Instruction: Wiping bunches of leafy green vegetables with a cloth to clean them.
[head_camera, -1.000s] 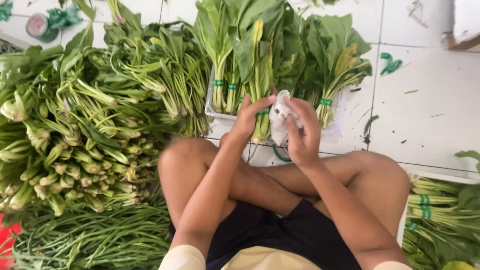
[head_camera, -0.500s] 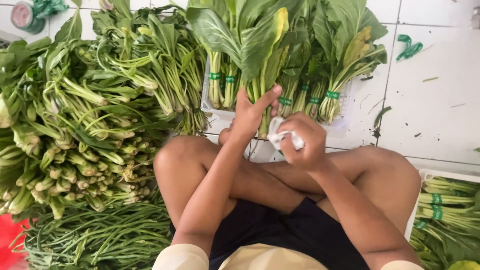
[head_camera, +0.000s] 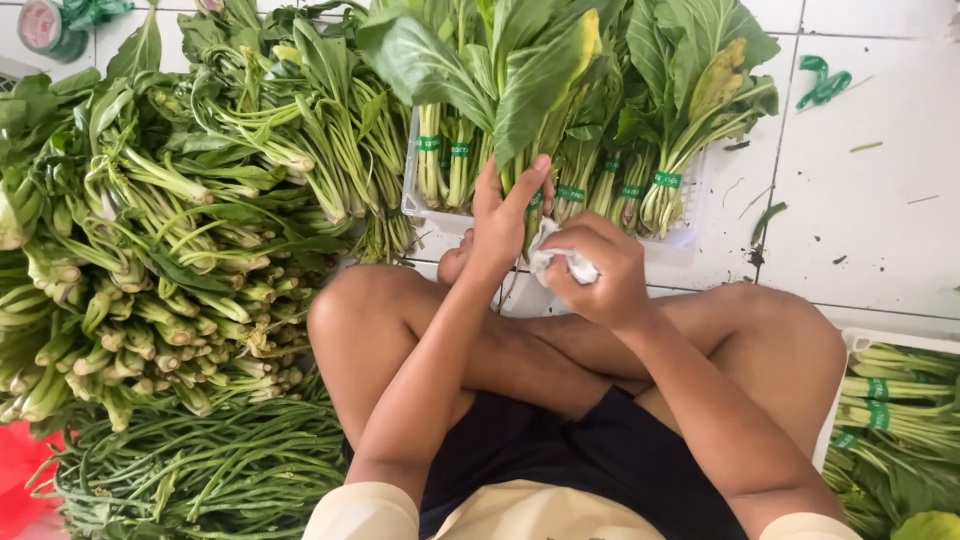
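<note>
White cloth (head_camera: 562, 262) sits clenched in the right hand (head_camera: 598, 272); the left hand (head_camera: 503, 218) grasps a leafy bunch (head_camera: 530, 110) at the near tray edge (head_camera: 430, 215), greens crowding left.

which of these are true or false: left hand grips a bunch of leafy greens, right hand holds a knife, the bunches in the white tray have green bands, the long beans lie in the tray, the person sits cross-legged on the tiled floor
1. The left hand grips a bunch of leafy greens. True.
2. The right hand holds a knife. False: it holds a white cloth against the stems.
3. The bunches in the white tray have green bands. True.
4. The long beans lie in the tray. False: they lie in a heap on the floor beside the person's knee.
5. The person sits cross-legged on the tiled floor. True.
</note>
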